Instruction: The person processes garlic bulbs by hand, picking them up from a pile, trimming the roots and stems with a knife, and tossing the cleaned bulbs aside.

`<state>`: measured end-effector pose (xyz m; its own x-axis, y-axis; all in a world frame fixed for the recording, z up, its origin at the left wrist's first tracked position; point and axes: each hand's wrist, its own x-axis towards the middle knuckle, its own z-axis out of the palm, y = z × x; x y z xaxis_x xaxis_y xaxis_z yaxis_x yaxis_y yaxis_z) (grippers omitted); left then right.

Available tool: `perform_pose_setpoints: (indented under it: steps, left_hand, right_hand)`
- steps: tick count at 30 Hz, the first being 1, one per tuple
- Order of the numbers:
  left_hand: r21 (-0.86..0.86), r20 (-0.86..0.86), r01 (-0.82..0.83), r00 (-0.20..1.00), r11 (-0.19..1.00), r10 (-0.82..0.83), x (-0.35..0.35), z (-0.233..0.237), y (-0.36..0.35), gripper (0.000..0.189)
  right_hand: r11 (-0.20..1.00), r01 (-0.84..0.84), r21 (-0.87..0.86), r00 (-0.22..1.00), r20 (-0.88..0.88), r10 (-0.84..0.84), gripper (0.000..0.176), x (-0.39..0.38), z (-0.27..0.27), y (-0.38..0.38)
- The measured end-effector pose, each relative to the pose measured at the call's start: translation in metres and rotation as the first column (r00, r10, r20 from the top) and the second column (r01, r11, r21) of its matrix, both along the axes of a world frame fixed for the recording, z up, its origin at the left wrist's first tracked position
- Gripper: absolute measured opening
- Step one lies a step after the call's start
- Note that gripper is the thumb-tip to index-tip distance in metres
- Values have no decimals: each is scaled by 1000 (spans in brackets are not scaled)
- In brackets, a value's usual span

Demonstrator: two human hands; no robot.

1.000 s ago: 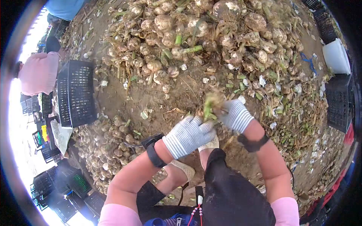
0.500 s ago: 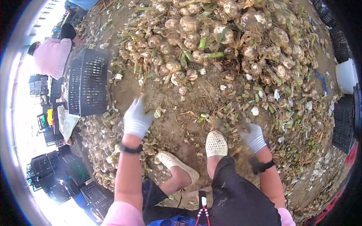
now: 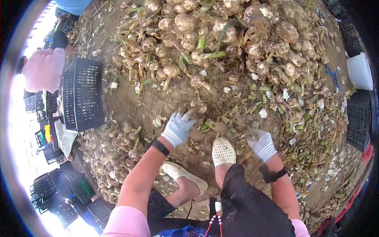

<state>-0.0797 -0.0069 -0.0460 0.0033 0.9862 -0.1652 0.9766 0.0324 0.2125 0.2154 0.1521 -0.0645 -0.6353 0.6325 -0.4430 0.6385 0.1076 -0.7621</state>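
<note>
My left hand, in a white knit glove with dirty fingertips, pinches a garlic bulb just above the bare soil. Another garlic bulb with its stem lies a little beyond it. On the right, my right hand wears a matching glove, and its fingers are curled closed low over the trimmings. What those fingers hold is blurred and too small to make out. Ahead of both hands rises a large heap of garlic with stems and roots on.
Left of my hands stands a black plastic crate, with a person in a pink top beside it. More garlic lies below the crate. Cut stems and skins cover the right side, near a white bucket and a dark crate.
My left hand has moved right, from the soil near the crate to the garlic bulb, and closed on it. The right hand stays in about the same place. The view has shifted slightly.
</note>
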Motion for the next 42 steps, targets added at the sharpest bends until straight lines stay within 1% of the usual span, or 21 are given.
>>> perform_pose_setpoints:
  steps: [3,4,5,8,11,15,17,19,22,25,27,29,31,32,33,34,35,36,38,41,42]
  left_hand:
    - [42,381,-333,877,942,293,14,26,0,43]
    - [-66,572,-627,613,776,545,21,22,-5,54]
    - [-64,570,-628,615,775,545,26,15,0,54]
    - [-503,123,-821,240,270,963,28,-17,41,79]
    - [-501,22,-848,186,171,982,28,-55,56,59]
    - [-406,398,-865,122,294,909,24,-65,34,36]
    - [-283,569,-847,229,450,790,46,-62,19,29]
    - [-216,506,-745,467,631,725,69,-92,5,26]
    - [-290,413,-675,552,679,725,79,-114,7,25]
    - [-323,615,-660,399,679,680,77,-35,18,60]
    - [-335,720,-647,293,685,629,67,1,20,86]
    - [-546,830,-530,-236,649,505,63,-9,19,88]
    - [-259,748,-594,375,761,548,72,24,16,92]
    - [-538,791,-506,-28,674,611,73,36,22,86]
    - [-538,792,-503,-28,676,610,75,29,22,86]
    - [-683,727,-344,-396,644,560,78,24,26,78]
    - [-774,453,-114,-786,623,420,79,22,26,67]
    - [-802,15,141,-967,580,255,79,21,27,61]
    - [-707,-98,210,-975,675,200,79,27,26,63]
    - [-720,150,67,-957,691,249,87,13,11,59]
    - [-607,726,-218,-544,764,421,86,10,5,52]
  right_hand:
    - [1000,7,-22,998,-65,-8,26,-8,4,4]
    - [1000,9,-28,1000,-19,-9,26,-14,13,5]
    - [999,11,-32,1000,23,-10,25,-21,22,6]
    - [997,-39,-68,998,54,43,23,-33,29,1]
    - [992,18,-125,996,-86,-29,21,-26,20,-7]
    - [990,41,-133,998,-34,-46,19,-29,22,-6]
    - [995,-53,89,993,-100,62,17,-30,25,-4]
    - [987,-96,128,989,-96,109,19,-33,13,-2]
    - [984,-146,100,988,60,141,19,-39,28,9]
    - [944,-155,292,987,9,159,20,-34,26,6]
    - [852,-410,326,890,348,295,22,-34,33,7]
    - [851,-444,281,866,379,326,24,-42,46,8]
    - [802,-515,303,843,351,408,22,-51,57,6]
    - [814,-492,309,861,314,401,20,-59,63,4]
    - [815,-490,310,861,317,398,20,-65,69,1]
    - [776,-517,362,854,288,434,19,-71,74,-1]
    - [733,-539,414,842,260,472,18,-76,78,-4]
    - [706,-557,438,830,297,471,19,-81,78,-8]
    - [694,-536,480,844,273,462,19,-80,78,-10]
    - [684,-482,547,870,204,450,19,-73,70,-10]
    - [699,-465,543,877,175,448,23,-71,66,-8]
